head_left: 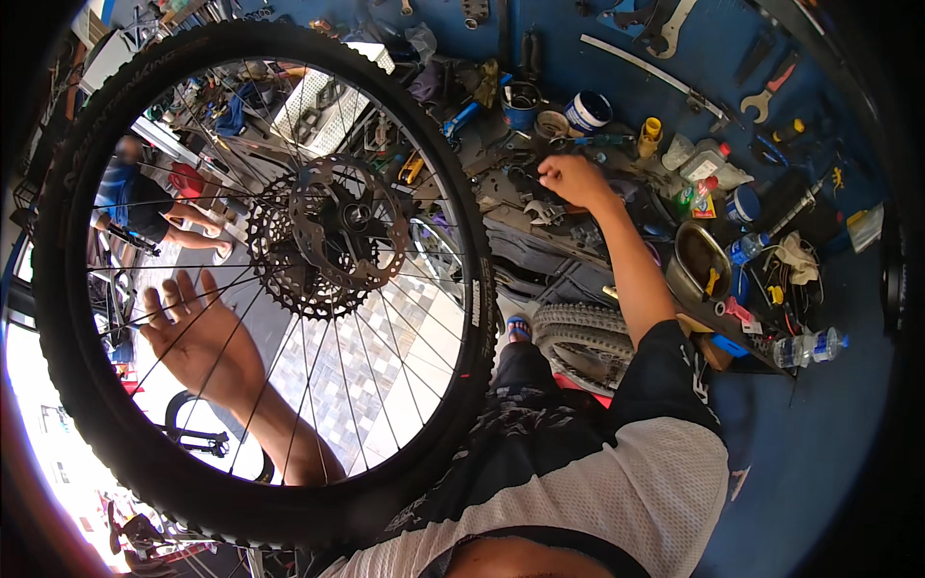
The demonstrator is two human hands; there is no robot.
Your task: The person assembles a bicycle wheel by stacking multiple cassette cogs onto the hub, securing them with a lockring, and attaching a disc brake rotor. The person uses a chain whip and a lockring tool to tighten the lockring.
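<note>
A bicycle wheel [470, 318] with a knobby black tyre fills the left half of the view. Its disc brake rotor [392, 231] faces me, and the toothed cassette [262, 236] shows behind it. Beyond the spokes, my left hand [214, 352] is open, palm up and fingers spread; several spokes cross in front of it. My right hand [576, 181] reaches over the cluttered workbench with its fingers curled together. Whatever they hold, if anything, is hidden. Just below those fingers lies an adjustable wrench [542, 211].
Tubs [589, 112], bottles [708, 162] and a metal bowl [700, 262] crowd the bench. Wrenches [672, 27] hang on the blue wall. A white basket [299, 114] stands behind the wheel. Spare tyres [583, 337] lie below the bench; another person [145, 197] is at far left.
</note>
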